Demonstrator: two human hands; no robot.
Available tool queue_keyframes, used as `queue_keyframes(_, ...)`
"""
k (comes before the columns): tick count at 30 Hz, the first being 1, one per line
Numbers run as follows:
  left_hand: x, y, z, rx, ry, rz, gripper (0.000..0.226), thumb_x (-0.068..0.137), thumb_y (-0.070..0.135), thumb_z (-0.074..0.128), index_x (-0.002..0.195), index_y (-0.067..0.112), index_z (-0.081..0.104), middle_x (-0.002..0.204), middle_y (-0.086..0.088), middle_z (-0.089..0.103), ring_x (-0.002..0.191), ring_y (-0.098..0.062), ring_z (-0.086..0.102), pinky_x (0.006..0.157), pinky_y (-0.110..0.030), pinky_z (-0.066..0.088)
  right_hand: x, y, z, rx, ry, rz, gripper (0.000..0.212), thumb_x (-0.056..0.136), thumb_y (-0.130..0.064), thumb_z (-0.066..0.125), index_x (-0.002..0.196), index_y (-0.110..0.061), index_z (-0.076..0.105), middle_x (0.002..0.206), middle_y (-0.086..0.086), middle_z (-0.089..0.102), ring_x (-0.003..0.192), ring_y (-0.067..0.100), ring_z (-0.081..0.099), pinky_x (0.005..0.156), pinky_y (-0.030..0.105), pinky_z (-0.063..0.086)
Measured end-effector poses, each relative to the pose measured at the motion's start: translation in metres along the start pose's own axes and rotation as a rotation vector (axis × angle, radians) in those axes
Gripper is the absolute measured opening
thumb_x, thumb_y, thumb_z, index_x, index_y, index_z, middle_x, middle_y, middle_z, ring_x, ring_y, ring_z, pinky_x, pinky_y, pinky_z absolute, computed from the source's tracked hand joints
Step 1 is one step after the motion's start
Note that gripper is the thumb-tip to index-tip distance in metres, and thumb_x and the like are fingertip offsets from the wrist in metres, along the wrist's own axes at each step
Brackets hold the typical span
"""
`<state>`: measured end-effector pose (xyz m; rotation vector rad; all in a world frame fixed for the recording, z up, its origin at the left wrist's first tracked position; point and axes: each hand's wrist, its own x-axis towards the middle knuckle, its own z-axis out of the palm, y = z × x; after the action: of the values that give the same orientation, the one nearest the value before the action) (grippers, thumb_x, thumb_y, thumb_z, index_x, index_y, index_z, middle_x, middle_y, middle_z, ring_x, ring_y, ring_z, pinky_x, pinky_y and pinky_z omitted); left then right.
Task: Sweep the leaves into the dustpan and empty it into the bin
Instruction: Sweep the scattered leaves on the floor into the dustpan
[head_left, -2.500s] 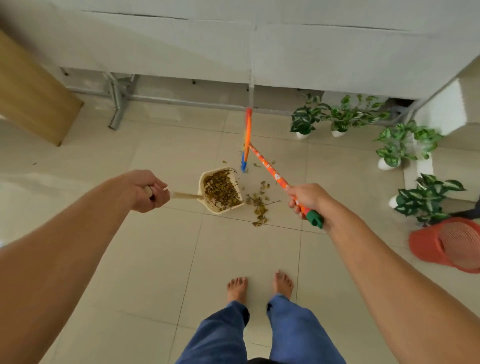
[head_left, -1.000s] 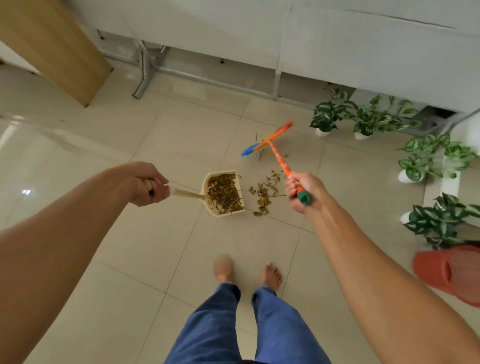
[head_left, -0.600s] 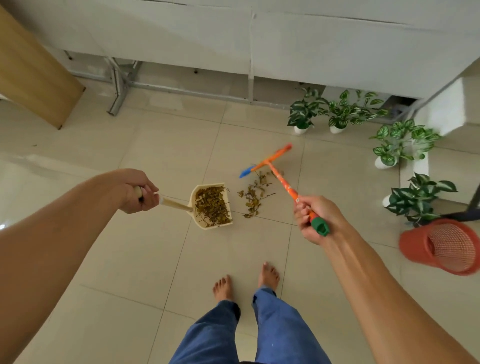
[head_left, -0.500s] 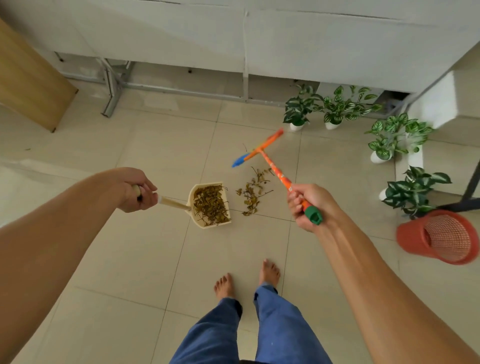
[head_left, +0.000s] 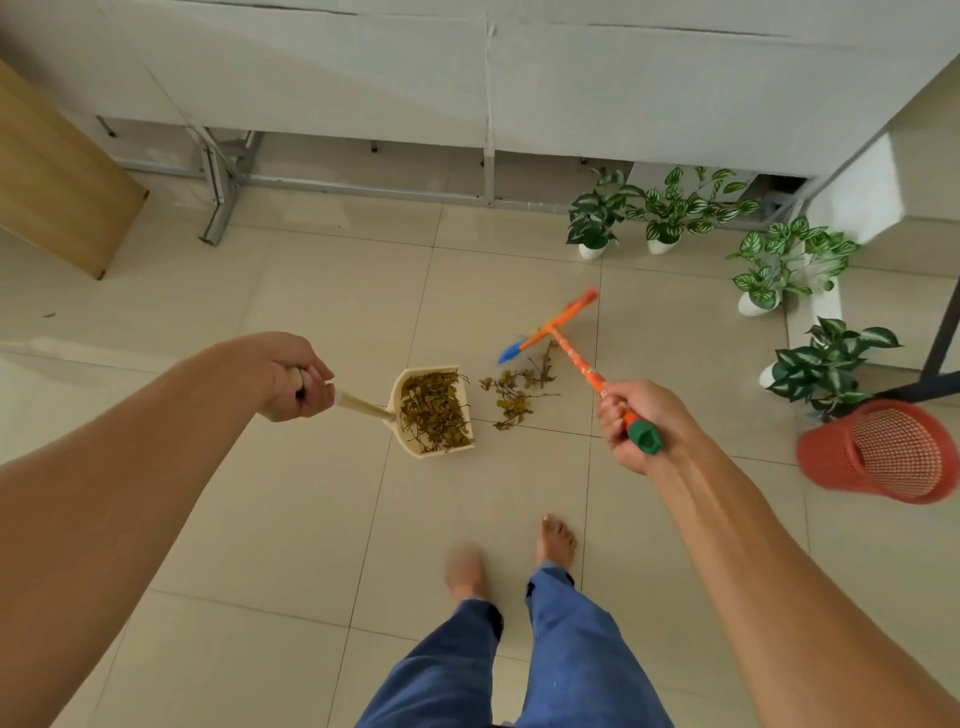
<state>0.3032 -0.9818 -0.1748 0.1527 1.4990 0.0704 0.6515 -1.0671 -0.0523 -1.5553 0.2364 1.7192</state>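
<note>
My left hand grips the long handle of a cream dustpan that rests on the tiled floor, full of dry brown leaves. A small pile of loose leaves lies just right of the pan's mouth. My right hand grips the green-capped end of an orange broom. Its orange and blue head sits on the floor just beyond the loose leaves. A red mesh bin stands tilted at the right edge.
Several potted plants line the far right, by a white wall and a white block. A metal frame leg and a wooden panel stand at the far left. My bare feet are on the tiles below the pan.
The broom head has shifted slightly to the right behind the loose leaves. My left foot is blurred mid-step. The dustpan has stayed beside the pile.
</note>
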Motion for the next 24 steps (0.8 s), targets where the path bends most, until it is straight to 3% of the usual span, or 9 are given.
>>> queue_keyframes(1,-0.077,0.044,0.007,-0.061,0.009,-0.04,0.012,0.098,0.006,0.045,0.104,0.0,0.052,0.08,0.003,0.045,0.047,0.003,0.036,0.041,-0.003,0.031,-0.005,0.0,0.0,-0.023,-0.003,-0.009,0.013,0.097,-0.009,0.047,0.094,-0.013,0.06,0.059,-0.004,0.043,0.032,0.002,0.039,0.027,0.014,0.032)
queue_keyframes(2,-0.125,0.066,-0.003,-0.066,0.137,-0.099,0.01,0.097,0.004,0.045,0.101,-0.002,0.052,0.077,-0.001,0.043,0.039,-0.002,0.034,0.033,-0.008,0.03,-0.008,-0.001,0.002,-0.04,-0.007,-0.019,0.013,0.098,-0.01,0.048,0.095,-0.013,0.06,0.06,-0.004,0.042,0.032,0.002,0.039,0.027,0.014,0.032)
queue_keyframes(4,-0.161,0.075,-0.003,-0.053,0.222,-0.14,0.011,0.096,0.002,0.045,0.102,-0.003,0.052,0.074,-0.003,0.042,0.032,-0.007,0.032,0.03,-0.01,0.028,-0.005,-0.005,0.011,-0.037,-0.02,-0.037,0.013,0.098,-0.01,0.047,0.097,-0.011,0.06,0.06,-0.004,0.042,0.032,0.002,0.039,0.027,0.014,0.032)
queue_keyframes(10,-0.152,0.076,0.004,-0.007,0.235,-0.116,0.014,0.095,0.002,0.046,0.107,-0.003,0.052,0.075,-0.005,0.045,0.031,-0.008,0.033,0.029,-0.011,0.029,0.028,-0.002,0.031,0.098,0.015,0.004,0.019,0.095,-0.001,0.042,0.095,-0.009,0.06,0.056,-0.005,0.045,0.03,0.002,0.038,0.027,0.013,0.033)
queue_keyframes(13,-0.145,0.082,0.008,0.03,0.237,-0.13,0.016,0.095,0.002,0.046,0.109,-0.004,0.052,0.073,-0.005,0.045,0.03,-0.008,0.033,0.028,-0.011,0.03,0.017,0.001,0.011,0.162,0.049,0.022,0.017,0.093,0.003,0.041,0.094,-0.003,0.057,0.059,-0.002,0.039,0.028,0.004,0.036,0.027,0.012,0.032)
queue_keyframes(16,-0.131,0.09,0.014,0.052,0.246,-0.138,0.016,0.094,0.001,0.045,0.109,0.001,0.05,0.074,-0.001,0.043,0.029,-0.009,0.032,0.028,-0.011,0.029,-0.014,-0.003,-0.023,0.153,-0.001,0.057,0.017,0.1,-0.006,0.04,0.087,-0.007,0.052,0.048,-0.004,0.039,0.027,0.001,0.036,0.024,0.012,0.029)
queue_keyframes(19,-0.124,0.1,0.032,0.074,0.279,-0.12,0.011,0.093,0.001,0.042,0.099,0.007,0.048,0.07,0.0,0.042,0.027,-0.012,0.031,0.029,-0.01,0.029,-0.047,-0.015,-0.045,-0.084,0.059,0.052,0.017,0.103,-0.016,0.042,0.088,-0.014,0.051,0.05,-0.005,0.041,0.028,-0.001,0.036,0.024,0.012,0.027)
queue_keyframes(24,-0.114,0.122,0.061,0.106,0.293,-0.078,0.015,0.092,0.001,0.039,0.084,0.013,0.044,0.063,-0.001,0.042,0.027,-0.012,0.029,0.032,-0.009,0.027,-0.057,-0.04,-0.053,-0.851,0.274,-0.069,0.016,0.102,-0.018,0.05,0.086,-0.013,0.052,0.059,0.003,0.046,0.03,0.005,0.04,0.03,0.014,0.032)
